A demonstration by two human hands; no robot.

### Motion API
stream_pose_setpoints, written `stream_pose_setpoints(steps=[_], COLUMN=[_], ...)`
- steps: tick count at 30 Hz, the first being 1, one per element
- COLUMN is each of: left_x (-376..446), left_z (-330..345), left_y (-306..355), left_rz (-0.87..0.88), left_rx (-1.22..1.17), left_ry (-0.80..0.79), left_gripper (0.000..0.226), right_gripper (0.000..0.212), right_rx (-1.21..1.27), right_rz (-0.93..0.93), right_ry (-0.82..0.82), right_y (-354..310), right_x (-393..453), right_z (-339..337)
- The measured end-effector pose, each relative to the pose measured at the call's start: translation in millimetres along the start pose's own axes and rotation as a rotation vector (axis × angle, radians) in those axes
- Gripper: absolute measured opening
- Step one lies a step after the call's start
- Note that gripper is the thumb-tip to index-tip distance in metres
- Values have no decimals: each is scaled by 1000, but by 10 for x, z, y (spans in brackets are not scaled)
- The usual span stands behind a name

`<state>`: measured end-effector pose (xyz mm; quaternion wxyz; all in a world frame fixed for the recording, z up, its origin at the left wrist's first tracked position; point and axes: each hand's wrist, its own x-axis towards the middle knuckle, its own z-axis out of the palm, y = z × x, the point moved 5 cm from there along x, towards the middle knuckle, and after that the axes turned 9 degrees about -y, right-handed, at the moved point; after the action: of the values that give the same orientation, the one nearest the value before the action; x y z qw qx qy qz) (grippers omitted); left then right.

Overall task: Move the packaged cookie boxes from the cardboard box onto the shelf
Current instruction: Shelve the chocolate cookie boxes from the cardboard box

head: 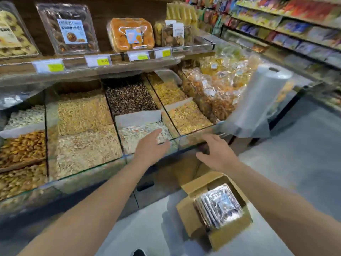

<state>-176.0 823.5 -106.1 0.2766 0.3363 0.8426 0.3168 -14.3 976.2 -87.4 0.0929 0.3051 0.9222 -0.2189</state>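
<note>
An open cardboard box (191, 217) stands on the floor at lower right, holding several clear packaged cookie boxes (219, 206) on edge. The upper shelf (114, 60) carries clear cookie packs, one with dark cookies (69, 28) and one with orange cookies (132, 35). My left hand (150, 148) hovers open above the bin counter's glass front, holding nothing. My right hand (216, 153) is also open and empty, above the cardboard box and clear of the packs.
Glass-fronted bins (86, 126) of nuts and seeds fill the counter below the shelf. Bagged snacks (215, 89) and a roll of plastic bags (256, 100) sit at the right end. Stocked aisle shelves (287, 24) run along the far right beside grey floor (299, 163).
</note>
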Motion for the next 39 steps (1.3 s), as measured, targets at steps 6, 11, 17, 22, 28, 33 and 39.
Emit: stream_pose_setpoints(steps=[6, 11, 17, 22, 28, 33, 39], left_x=[-493, -841, -899, -592, -83, 266, 530], left_z=[1321, 2365, 3295, 3933, 4489, 4742, 4971], left_y=[500, 992, 1375, 1421, 1285, 1085, 822], left_rz=[21, 32, -10, -117, -252, -389, -516], left_rx=[63, 90, 77, 32, -42, -141, -180], left_ry=[-65, -141, -252, -282, -301, -300, -292], left_gripper=[69, 69, 62, 58, 59, 53, 53], right_gripper=[61, 65, 66, 65, 66, 65, 65], right_rx=[59, 103, 138, 143, 132, 163, 160], right_rz=[123, 237, 330, 355, 360, 342, 286], right_ry=[-2, 0, -50, -165, -305, -378, -483], right_y=[1320, 2423, 3383, 3986, 4460, 4708, 4931], right_x=[-1132, -1871, -2133, -1854, -1207, -583, -1], right_z=[189, 258, 373, 572, 805, 900, 1086])
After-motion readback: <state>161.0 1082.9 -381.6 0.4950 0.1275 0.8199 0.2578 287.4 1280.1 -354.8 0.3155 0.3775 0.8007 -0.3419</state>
